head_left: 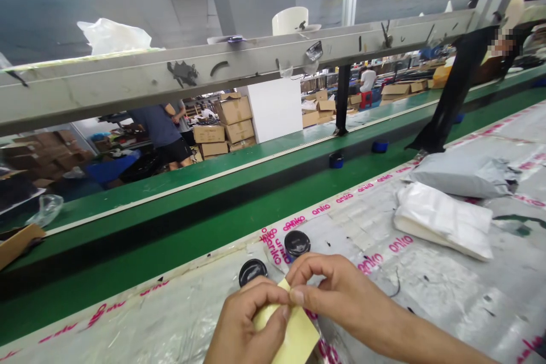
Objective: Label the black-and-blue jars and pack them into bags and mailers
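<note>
A pale yellow sheet of paper (297, 336) is held low over the table's front part. My left hand (251, 318) grips it with the thumb on top and the fingers curled around its edge. At the sheet's upper corner, the thumb and index finger of my right hand (326, 287) are pinched together, close against the left fingertips. Whether a small piece sits in that pinch is hidden. Just beyond my hands stand two round black-lidded containers (297, 243), the other lid (252, 272) lying nearer the left hand.
A white stack of plastic bags (443, 219) and a grey plastic packet (464, 175) lie to the right. Beyond the table edge runs a green conveyor belt (239, 205) carrying blue-and-black containers (336, 160). A metal rail (256, 62) crosses above; people and cardboard boxes (234, 111) are behind.
</note>
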`<state>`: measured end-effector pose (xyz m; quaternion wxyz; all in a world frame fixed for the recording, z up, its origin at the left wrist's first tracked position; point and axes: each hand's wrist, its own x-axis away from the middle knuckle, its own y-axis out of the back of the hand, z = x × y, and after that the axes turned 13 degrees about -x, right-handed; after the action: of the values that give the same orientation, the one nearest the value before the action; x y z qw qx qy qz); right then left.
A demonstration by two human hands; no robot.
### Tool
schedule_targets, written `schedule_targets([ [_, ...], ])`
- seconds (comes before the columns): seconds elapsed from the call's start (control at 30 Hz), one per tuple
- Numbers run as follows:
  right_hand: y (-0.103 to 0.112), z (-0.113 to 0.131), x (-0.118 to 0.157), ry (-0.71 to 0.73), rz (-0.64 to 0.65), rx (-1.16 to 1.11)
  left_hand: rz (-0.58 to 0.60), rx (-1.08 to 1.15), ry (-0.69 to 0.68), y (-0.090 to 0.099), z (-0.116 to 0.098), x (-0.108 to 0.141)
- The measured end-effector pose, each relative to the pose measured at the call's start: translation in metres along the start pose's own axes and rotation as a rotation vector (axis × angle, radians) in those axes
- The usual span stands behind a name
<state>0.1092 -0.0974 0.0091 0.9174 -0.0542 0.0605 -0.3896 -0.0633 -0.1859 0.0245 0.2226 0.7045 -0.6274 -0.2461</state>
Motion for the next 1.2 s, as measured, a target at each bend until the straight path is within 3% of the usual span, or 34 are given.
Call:
schedule_targets([
  [0.17, -0.008, 0.006, 0.000, 0.120, -0.129, 0.055, -0.027, 0.037, -0.004, -0.004, -0.001, 0.004],
  [0.37, -0.012, 0.008, 0.005, 0.241, -0.319, 0.122, -0.187, 0.381, 0.216, -0.008, -0.003, 0.007],
  [0.47, -0.017, 0.001, 0.010, 0.315, -0.219, 0.292, -0.303, 0.555, 0.348, -0.002, -0.008, 0.004],
  [0.6, -0.030, -0.016, 0.009, 0.523, -0.045, 0.535, -0.408, 0.619, 0.366, 0.002, -0.015, 0.003],
  [0.87, -0.039, -0.022, -0.001, 0.810, -0.197, 0.822, -0.414, 0.720, 0.346, 0.002, -0.011, 0.006],
  [1.2, -0.038, -0.019, 0.000, 0.914, -0.215, 0.907, -0.417, 0.879, 0.383, 0.004, -0.012, 0.005],
])
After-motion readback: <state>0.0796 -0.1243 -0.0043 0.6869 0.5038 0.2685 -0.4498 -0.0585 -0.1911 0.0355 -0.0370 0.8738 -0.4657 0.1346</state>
